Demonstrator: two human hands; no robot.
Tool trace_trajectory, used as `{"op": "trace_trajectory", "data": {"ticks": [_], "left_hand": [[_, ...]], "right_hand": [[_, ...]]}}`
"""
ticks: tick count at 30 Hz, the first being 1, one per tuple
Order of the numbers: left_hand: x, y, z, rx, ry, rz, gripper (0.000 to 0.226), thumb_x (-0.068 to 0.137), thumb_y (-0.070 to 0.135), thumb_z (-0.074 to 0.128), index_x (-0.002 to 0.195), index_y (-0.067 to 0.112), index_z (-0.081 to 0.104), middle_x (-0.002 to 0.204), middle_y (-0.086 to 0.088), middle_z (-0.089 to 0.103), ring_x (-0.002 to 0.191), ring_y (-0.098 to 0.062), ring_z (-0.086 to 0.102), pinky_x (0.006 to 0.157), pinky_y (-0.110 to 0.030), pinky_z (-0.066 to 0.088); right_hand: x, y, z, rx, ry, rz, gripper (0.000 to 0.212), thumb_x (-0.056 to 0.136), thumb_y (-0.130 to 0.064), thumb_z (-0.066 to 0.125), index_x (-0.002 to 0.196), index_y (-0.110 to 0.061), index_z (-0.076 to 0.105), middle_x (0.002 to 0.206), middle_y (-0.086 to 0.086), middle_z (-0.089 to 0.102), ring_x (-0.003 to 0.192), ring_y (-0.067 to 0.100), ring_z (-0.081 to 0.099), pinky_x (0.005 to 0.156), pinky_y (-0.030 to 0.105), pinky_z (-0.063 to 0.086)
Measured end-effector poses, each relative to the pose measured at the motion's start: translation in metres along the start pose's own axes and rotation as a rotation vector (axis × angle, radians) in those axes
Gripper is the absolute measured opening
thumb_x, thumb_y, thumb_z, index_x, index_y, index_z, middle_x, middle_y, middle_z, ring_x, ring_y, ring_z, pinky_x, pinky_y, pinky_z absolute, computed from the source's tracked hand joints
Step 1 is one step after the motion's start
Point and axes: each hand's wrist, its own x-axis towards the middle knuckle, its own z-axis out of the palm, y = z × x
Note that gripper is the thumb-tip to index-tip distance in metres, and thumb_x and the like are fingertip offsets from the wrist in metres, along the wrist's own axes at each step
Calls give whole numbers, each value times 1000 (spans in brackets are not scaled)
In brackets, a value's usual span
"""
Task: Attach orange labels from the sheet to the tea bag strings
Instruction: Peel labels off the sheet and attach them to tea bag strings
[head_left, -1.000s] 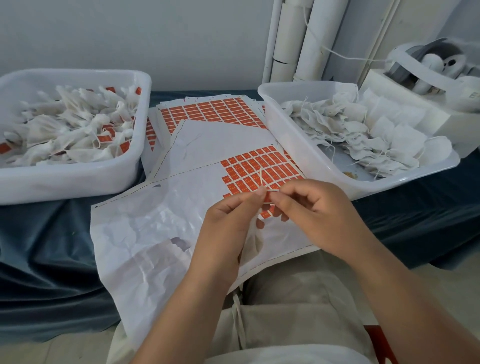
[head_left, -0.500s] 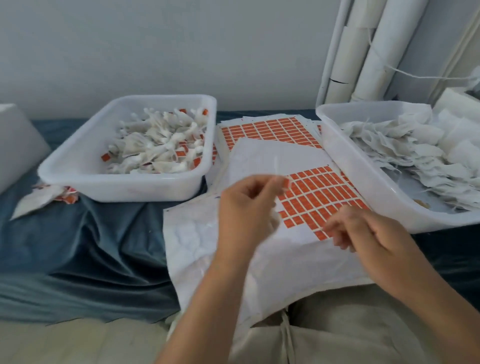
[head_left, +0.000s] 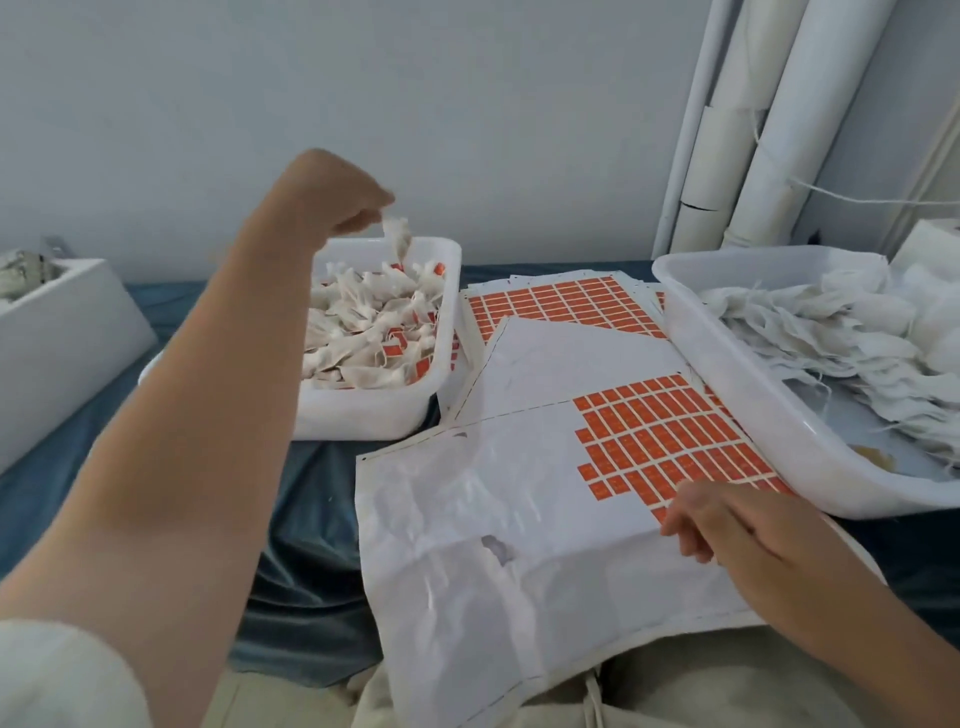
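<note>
White box sat far left on the blue cloth. Left hand was raised over the left tray, grip pinching the top of a tea bag that hung just above the tray's pile of labelled bags. Label sheet lay near centre, its orange labels on the right part. More sheets were stacked behind. Right hand rested on the sheet's near-right edge, grip released, fingers loosely curled by the nearest labels. Right tray held unlabelled bags.
</note>
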Motion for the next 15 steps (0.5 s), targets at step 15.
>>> {"op": "trace_trajectory", "data": {"ticks": [15], "left_hand": [[-185, -35, 78, -251, -189, 255, 24, 82, 62, 65, 88, 43, 80, 85, 13, 79, 61, 1, 61, 56, -23, 47]], "right_hand": [[19, 23, -123, -21, 663, 137, 25, 91, -58, 58, 94, -39, 75, 80, -10, 73, 68, -1, 65, 72, 36, 53]]}}
